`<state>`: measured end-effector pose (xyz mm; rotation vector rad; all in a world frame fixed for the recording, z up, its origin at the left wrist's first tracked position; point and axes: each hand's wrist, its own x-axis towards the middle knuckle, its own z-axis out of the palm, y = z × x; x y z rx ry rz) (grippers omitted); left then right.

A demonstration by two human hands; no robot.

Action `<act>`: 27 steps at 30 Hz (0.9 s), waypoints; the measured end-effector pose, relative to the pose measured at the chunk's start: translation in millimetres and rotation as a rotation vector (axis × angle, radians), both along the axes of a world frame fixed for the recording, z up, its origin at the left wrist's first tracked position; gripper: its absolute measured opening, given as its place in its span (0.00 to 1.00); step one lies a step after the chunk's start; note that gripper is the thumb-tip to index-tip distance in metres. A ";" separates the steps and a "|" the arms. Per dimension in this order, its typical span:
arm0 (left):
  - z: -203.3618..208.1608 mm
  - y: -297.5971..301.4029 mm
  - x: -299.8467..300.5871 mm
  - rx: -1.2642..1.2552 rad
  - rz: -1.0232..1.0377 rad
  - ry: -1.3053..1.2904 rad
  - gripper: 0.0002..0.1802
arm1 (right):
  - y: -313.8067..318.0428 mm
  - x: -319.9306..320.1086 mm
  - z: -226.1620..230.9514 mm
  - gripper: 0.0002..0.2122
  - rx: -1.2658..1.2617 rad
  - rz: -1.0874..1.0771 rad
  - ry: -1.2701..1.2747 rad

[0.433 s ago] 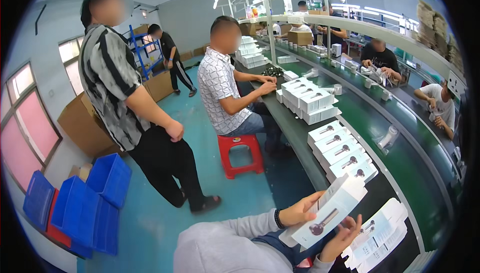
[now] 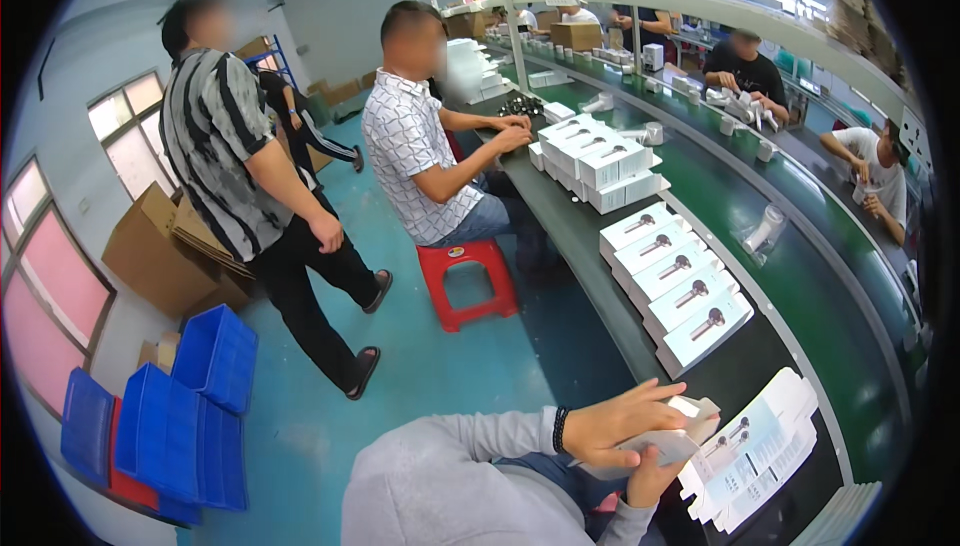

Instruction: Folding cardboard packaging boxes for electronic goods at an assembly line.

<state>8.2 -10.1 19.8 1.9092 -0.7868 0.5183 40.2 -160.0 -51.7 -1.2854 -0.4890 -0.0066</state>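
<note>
A worker on an assembly line holds a flat white carton [image 2: 660, 443] between both hands at the near end of a long dark counter [image 2: 580, 246]. The left hand [image 2: 622, 424], a dark bead bracelet [image 2: 560, 429] at its wrist, is closed over the carton's top face, fingers spread along it; the right hand [image 2: 655, 479] grips it from beneath, thumb curled up against the lower edge. The carton is lifted off the counter and tilted, just beside a fanned stack of printed flat cartons [image 2: 750, 456] lying at the counter's near end.

The carton looks like thin folded card: light, stiff along its creases but easy to crush or bend across the open panels, best taken by its long edges or folded corners rather than pressed on the middle.

Farther along the counter's left edge lies a row of open white boxes [image 2: 675, 291], each showing a metal-headed device, and beyond them a block of closed white boxes [image 2: 600, 161]. A seated person in a patterned shirt [image 2: 410, 156] works there on a red stool [image 2: 465, 281]; another person in a striped shirt [image 2: 215, 141] walks past blue bins [image 2: 175, 426] on the floor.
</note>
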 end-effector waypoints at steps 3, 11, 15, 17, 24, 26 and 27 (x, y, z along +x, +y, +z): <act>18.4 8.6 12.7 0.358 0.031 0.106 0.37 | -3.9 3.3 6.6 0.45 -0.071 -0.061 0.043; 6.5 -19.1 25.5 -0.265 -0.056 0.060 0.17 | 11.3 0.2 26.5 0.34 0.090 -0.215 -0.037; 2.1 -38.6 19.0 -0.470 0.063 0.029 0.14 | 14.5 -11.4 40.1 0.30 0.348 -0.232 0.196; -1.2 -38.5 20.9 -0.401 0.061 0.022 0.13 | 21.4 -15.4 52.9 0.29 0.360 -0.329 0.229; -11.6 3.3 39.7 -0.037 0.045 -0.217 0.43 | 7.7 18.4 37.5 0.23 -0.326 -0.126 -0.288; -5.6 6.3 40.9 -0.012 0.120 -0.286 0.52 | 8.6 19.4 53.9 0.15 -0.151 0.111 -0.044; -5.0 6.7 44.5 -0.004 0.110 -0.278 0.55 | 8.2 22.1 53.9 0.16 -0.048 0.135 0.055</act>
